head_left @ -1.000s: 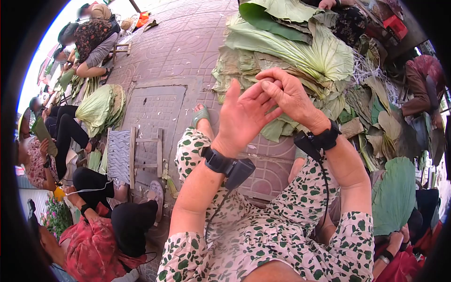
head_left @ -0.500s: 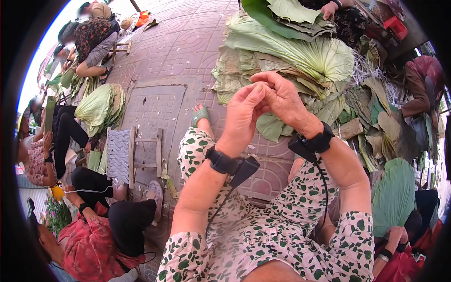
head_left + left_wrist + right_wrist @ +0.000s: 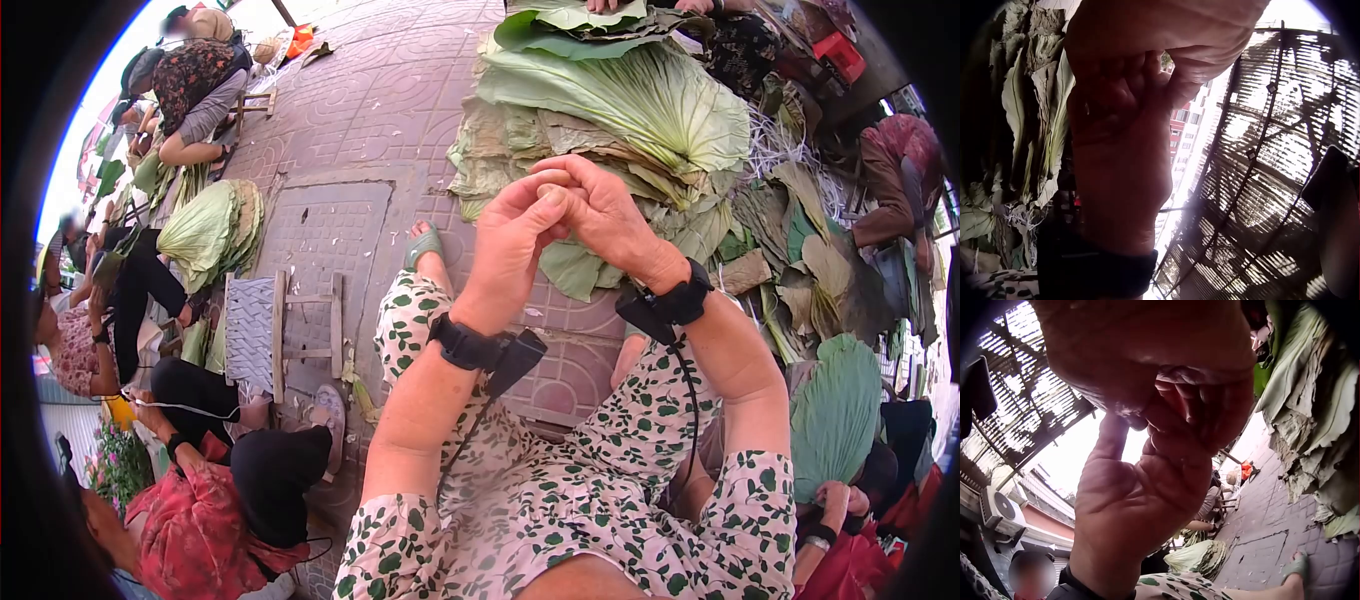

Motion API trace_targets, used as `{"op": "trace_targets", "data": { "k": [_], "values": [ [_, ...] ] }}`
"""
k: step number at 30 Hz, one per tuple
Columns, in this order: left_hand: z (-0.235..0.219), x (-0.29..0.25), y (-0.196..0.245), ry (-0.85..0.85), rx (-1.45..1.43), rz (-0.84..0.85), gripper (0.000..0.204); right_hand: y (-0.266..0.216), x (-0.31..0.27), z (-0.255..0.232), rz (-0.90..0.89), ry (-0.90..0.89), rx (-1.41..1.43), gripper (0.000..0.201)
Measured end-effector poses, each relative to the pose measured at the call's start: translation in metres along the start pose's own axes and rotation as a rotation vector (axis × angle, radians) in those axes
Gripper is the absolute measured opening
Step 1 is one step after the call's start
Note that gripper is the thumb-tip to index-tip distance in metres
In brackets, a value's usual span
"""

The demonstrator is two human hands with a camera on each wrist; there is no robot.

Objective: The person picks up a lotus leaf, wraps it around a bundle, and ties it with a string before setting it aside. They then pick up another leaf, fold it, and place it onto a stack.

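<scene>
Left hand and right hand raised together, fingers curled and interlocked, holding nothing visible. Lotus leaves untouched on the pavement beyond; handling apparently not begun.

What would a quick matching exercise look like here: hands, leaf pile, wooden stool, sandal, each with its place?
Things:
1. left hand
2. leaf pile
3. wooden stool
4. sandal

Places:
a. on the paving left of the person's knee
b. on the foot stretched forward
c. fingers meeting the right hand, raised above the lap
d. stacked on the paving beyond the hands

Pairs: 1-c, 2-d, 3-a, 4-b
</scene>
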State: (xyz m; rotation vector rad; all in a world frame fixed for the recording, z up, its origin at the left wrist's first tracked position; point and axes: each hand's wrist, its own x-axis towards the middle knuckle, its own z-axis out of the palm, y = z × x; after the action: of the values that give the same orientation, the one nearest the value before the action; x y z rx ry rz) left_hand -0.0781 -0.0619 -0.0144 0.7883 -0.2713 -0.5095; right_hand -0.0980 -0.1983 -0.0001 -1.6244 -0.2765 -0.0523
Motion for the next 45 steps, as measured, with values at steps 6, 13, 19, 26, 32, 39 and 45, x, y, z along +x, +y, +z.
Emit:
{"op": "trace_targets", "data": {
  "k": [6, 13, 19, 26, 32, 39, 45],
  "values": [
    [-0.004, -0.001, 0.003, -0.024, 0.025, -0.022, 0.023, -0.010, -0.001, 0.003, 0.066, -0.013, 0.098, 0.034],
    [0.006, -0.001, 0.006, -0.096, -0.211, -0.117, 0.035, -0.015, 0.003, 0.000, 0.062, 0.027, 0.031, 0.029],
    [-0.004, 0.003, 0.000, -0.106, -0.179, -0.103, 0.029, -0.006, 0.001, 0.004, -0.006, 0.007, -0.028, 0.027],
    [-0.014, 0.007, -0.001, -0.221, -0.399, -0.130, 0.037, -0.008, 0.003, 0.004, 0.005, 0.004, 0.009, 0.022],
    [-0.002, 0.001, 0.015, -0.247, -0.807, -0.195, 0.067, -0.008, 0.000, 0.002, 0.096, -0.034, 0.090, 0.017],
    [0.001, 0.001, 0.017, -0.376, -0.778, -0.186, 0.082, -0.014, -0.001, 0.003, 0.028, -0.025, 0.144, 0.014],
    [0.000, 0.000, 0.016, -0.417, -0.710, -0.174, 0.083, -0.015, -0.002, 0.003, 0.117, -0.028, 0.176, 0.011]
  ]
}}
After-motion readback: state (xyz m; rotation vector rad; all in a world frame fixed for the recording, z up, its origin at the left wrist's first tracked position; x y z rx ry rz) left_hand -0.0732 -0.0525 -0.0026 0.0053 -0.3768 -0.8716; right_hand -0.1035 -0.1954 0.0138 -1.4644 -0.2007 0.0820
